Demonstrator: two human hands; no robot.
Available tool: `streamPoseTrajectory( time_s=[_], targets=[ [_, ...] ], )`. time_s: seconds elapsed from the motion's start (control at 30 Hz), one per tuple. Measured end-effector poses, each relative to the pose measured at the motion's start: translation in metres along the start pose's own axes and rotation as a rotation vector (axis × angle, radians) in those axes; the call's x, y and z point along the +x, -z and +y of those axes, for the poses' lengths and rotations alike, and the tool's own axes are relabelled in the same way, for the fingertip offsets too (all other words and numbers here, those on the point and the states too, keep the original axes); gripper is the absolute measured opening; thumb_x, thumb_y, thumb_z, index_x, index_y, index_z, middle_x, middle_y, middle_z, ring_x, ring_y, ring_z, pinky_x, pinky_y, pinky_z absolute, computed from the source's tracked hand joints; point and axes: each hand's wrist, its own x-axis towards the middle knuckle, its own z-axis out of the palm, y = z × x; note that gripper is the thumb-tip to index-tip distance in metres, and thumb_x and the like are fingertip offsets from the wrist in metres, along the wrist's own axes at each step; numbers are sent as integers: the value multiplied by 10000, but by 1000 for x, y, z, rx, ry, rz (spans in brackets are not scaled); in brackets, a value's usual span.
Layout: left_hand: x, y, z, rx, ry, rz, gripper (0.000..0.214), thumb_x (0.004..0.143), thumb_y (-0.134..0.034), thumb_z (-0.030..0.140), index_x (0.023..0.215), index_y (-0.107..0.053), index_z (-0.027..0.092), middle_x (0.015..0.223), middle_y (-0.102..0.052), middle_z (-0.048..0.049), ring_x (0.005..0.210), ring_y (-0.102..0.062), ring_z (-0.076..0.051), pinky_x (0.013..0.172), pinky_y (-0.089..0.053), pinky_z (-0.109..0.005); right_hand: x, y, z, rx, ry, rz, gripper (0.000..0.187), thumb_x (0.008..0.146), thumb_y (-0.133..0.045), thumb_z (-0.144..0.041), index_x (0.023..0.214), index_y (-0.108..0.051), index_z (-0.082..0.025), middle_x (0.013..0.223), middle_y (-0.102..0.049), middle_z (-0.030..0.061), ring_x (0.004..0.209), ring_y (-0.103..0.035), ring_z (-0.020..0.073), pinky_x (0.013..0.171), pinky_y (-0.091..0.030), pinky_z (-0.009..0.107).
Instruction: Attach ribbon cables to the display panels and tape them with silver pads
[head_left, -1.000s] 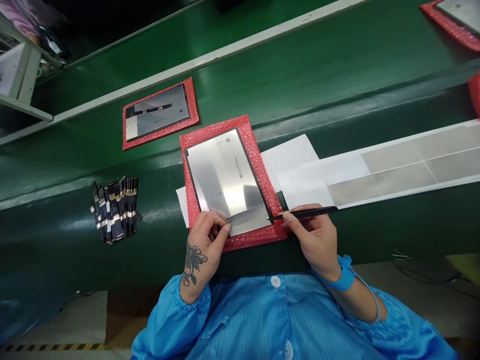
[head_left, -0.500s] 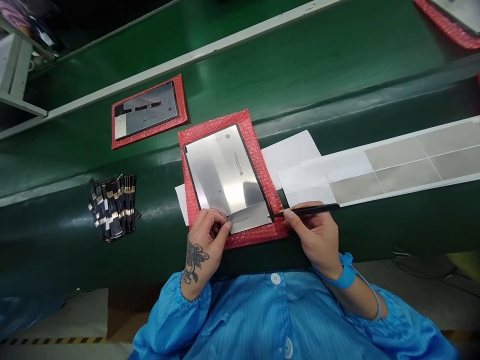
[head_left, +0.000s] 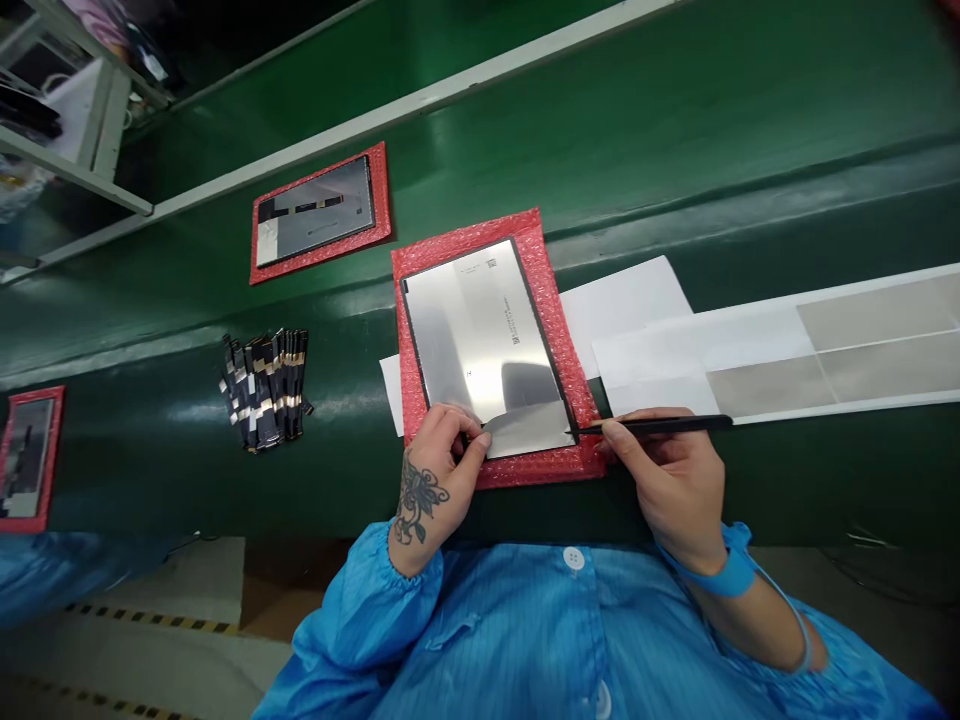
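On red bubble wrap [head_left: 546, 300]: display panel [head_left: 480, 330], long axis forward
Left hand [head_left: 442, 470]: pinching silver flap [head_left: 529, 428]
Right hand [head_left: 667, 490]: clenching black pointed tool [head_left: 660, 425]

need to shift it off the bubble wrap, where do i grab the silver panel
Probably by its two long edges near the far end, hands coming in from either side: the silver panel lies flat on the red bubble wrap, and the near end has a lifted flap at your left hand.

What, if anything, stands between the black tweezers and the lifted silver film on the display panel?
Nothing visible: the slim black tweezers held in the right hand reach the right corner of the lifted silver film on the rectangular display panel.
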Motion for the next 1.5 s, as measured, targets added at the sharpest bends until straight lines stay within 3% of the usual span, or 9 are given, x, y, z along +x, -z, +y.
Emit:
streamPoseTrajectory(
  time_s=[0.97, 1.17, 1.3, 1.4, 1.5],
  targets=[
    [-4, -2, 0, 84, -89, -3, 154, 877, -597, 128, 753, -578, 217, 835, -613, -3, 695, -565, -142, 659, -508, -267, 1, 0, 2, -72, 32, 27, 343, 732, -846, -498, 818, -652, -228, 697, -726, 42, 600, -709, 241, 557, -619, 377],
    [-8, -6, -12, 166, -95, 98, 179, 823, -681, 129, 921, -566, 224, 936, -615, -11, 761, -591, -157, 685, -529, -278, 0, 0, -1, -67, 43, 22, 312, 749, -844, -455, 829, -649, -226, 711, -733, 51, 625, -724, 248, 573, -631, 379],
    [-18, -2, -21, 230, -134, 46, 155, 837, -690, 175, 936, -583, 229, 988, -627, -28, 853, -627, -187, 735, -562, -310, 0, -1, 0, -53, 47, 21, 313, 738, -850, -465, 821, -658, -231, 708, -735, 43, 632, -729, 251, 573, -635, 375],
    [-27, -3, -14, 265, -229, 67, 96, 866, -656, 179, 942, -612, 218, 985, -650, -48, 902, -666, -209, 752, -587, -328, 0, -2, 1, -32, 29, 26, 339, 726, -858, -499, 815, -669, -232, 704, -731, 43, 629, -726, 254, 571, -630, 375],
    [-30, -19, -1, 316, -520, 136, 155, 942, -556, 152, 1043, -669, 184, 1014, -716, -97, 1002, -705, -236, 884, -596, -361, 0, -2, 3, -4, 15, 24, 365, 726, -858, -530, 808, -670, -228, 706, -732, 47, 638, -729, 259, 576, -629, 376]
  ],
)
